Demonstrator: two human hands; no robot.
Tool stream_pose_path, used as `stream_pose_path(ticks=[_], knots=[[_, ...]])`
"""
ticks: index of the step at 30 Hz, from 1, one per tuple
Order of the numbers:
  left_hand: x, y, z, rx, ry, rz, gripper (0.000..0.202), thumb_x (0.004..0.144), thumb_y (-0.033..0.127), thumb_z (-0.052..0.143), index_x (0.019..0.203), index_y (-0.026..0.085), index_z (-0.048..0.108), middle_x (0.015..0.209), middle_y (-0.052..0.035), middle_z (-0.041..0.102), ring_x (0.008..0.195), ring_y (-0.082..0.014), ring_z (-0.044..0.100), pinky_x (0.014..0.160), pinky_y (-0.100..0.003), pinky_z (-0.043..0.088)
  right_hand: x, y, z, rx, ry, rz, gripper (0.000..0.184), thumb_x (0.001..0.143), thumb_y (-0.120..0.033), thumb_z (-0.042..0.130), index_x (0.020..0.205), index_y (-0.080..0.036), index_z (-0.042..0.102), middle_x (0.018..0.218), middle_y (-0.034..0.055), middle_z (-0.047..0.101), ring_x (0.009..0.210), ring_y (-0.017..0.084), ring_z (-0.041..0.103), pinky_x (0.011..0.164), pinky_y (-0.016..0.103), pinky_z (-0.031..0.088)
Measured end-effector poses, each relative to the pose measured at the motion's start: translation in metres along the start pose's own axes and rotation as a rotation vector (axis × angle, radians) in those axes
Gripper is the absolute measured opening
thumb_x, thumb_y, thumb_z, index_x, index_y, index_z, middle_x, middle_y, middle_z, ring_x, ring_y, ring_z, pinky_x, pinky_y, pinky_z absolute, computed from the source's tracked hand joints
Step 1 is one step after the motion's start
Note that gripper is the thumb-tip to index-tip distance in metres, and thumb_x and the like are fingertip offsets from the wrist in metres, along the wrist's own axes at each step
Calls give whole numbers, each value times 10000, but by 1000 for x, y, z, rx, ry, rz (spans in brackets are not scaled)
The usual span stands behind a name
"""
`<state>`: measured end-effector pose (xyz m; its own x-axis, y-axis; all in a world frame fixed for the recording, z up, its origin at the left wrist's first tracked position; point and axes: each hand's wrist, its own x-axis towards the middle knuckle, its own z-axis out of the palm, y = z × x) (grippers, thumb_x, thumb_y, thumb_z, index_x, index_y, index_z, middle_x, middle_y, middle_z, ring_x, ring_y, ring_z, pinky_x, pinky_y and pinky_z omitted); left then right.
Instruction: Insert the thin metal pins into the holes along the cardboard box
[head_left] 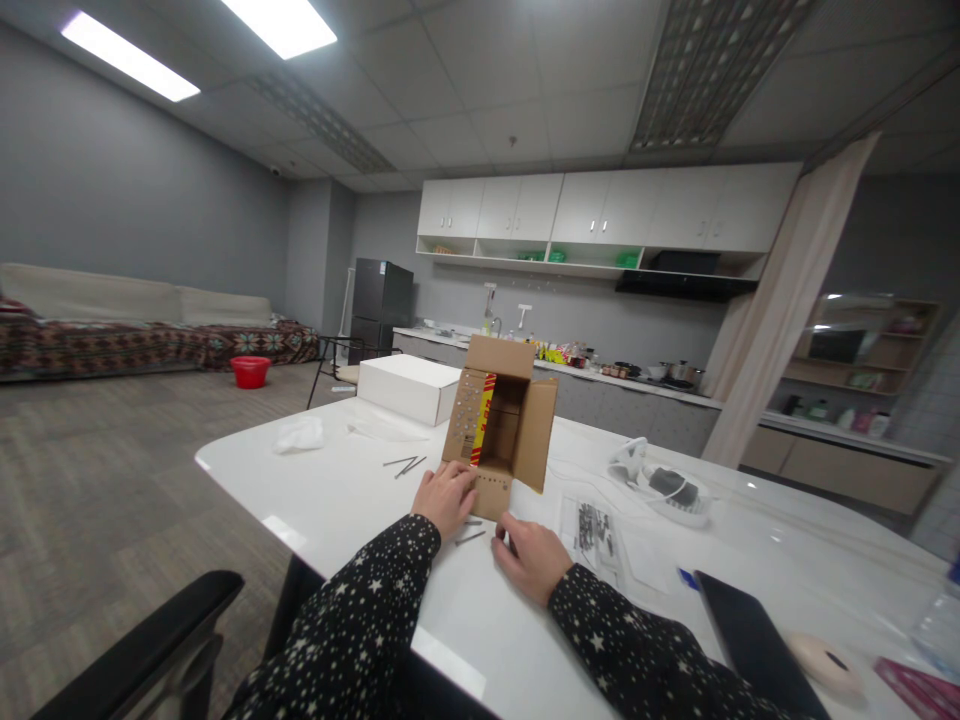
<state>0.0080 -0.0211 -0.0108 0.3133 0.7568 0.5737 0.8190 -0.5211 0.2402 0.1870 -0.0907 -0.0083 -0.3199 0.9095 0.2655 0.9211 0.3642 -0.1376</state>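
An open brown cardboard box [501, 420] lies on its side on the white table [360, 500], its opening facing me and its flaps spread. A red and yellow strip runs down its left flap. My left hand [448, 495] rests on the box's lower flap with fingers lying flat on the cardboard. My right hand [531, 556] sits on the table just in front of the box, fingers curled, its fingertips near the flap's edge. Thin metal pins [469, 538] lie on the table between my hands. Both sleeves are black with white stars.
A closed white box [407, 387] stands behind the cardboard box. More loose pins [406, 465], crumpled white wrap [298, 434], a printed sheet in plastic [596, 530], a white device with cable [664, 485], a dark tablet [754, 645] and a mouse [825, 663] lie around. A black chair arm [142, 650] is at lower left.
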Motion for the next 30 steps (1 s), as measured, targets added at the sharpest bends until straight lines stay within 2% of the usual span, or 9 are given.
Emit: stream_pose_path(ticks=[26, 30], knots=[[-1, 5, -4, 58, -29, -7, 286, 860, 277, 462, 1110, 246, 596, 1125, -69, 564, 1069, -237, 514, 859, -390, 376, 1, 3, 3, -1, 14, -16, 141, 894, -293, 431, 908, -219, 550, 748, -9, 651, 649, 127, 568, 576, 250, 238], [-1, 6, -6, 53, -34, -6, 251, 859, 281, 459, 1064, 239, 597, 1115, -61, 568, 1060, -224, 517, 859, -377, 369, 2, 5, 6, 7, 29, -28, 137, 887, -292, 431, 894, -220, 547, 738, -10, 649, 644, 128, 564, 572, 250, 228]])
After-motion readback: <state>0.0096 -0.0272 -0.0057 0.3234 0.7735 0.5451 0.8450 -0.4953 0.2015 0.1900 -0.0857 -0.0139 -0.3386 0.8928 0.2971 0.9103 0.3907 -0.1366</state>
